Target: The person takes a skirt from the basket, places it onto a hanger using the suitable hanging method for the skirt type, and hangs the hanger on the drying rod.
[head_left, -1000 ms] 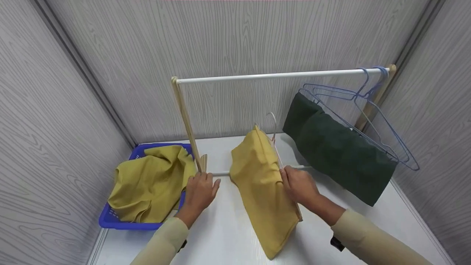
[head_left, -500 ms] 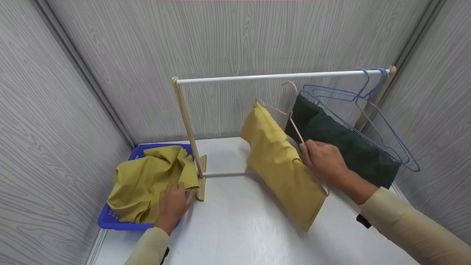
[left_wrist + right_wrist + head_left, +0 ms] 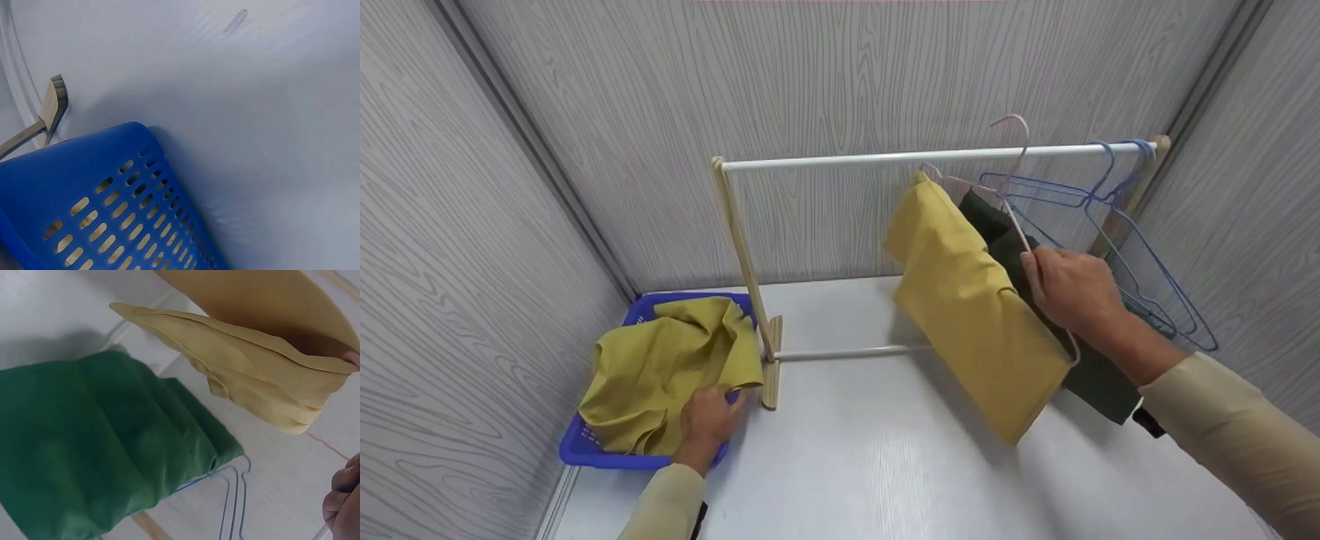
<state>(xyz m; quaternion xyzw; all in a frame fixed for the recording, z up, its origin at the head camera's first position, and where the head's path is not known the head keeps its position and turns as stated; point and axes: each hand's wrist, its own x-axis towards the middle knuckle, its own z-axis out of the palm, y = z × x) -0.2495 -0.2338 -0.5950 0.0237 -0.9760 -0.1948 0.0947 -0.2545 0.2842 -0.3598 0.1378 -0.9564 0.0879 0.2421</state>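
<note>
My right hand [image 3: 1076, 289] grips one arm of a pink hanger [image 3: 1017, 225], with a yellow cloth [image 3: 975, 300] draped over it. The hanger's hook rises above the white rail [image 3: 870, 159], near the rail's right part. Behind the yellow cloth hangs a dark green cloth [image 3: 1099, 382], on blue hangers [image 3: 1136, 285]. In the right wrist view the yellow cloth [image 3: 253, 371] is beside the green one [image 3: 84, 439]. My left hand [image 3: 709, 420] is at the right edge of the blue basket [image 3: 622, 459], touching the olive-yellow cloth [image 3: 667, 367] in it, thumb and fingers near its corner.
The rail stands on wooden end posts [image 3: 744, 262], with a lower white bar [image 3: 840, 352] between them. The basket is left of the near post's foot [image 3: 770, 386]. Grey wood-patterned walls [image 3: 840, 75] rise behind and on both sides of the white tabletop [image 3: 840, 465].
My right hand has carried the pink hanger and yellow cloth up and to the right, the hook rising from below the rail. My left hand has moved from the rack's post to the basket.
</note>
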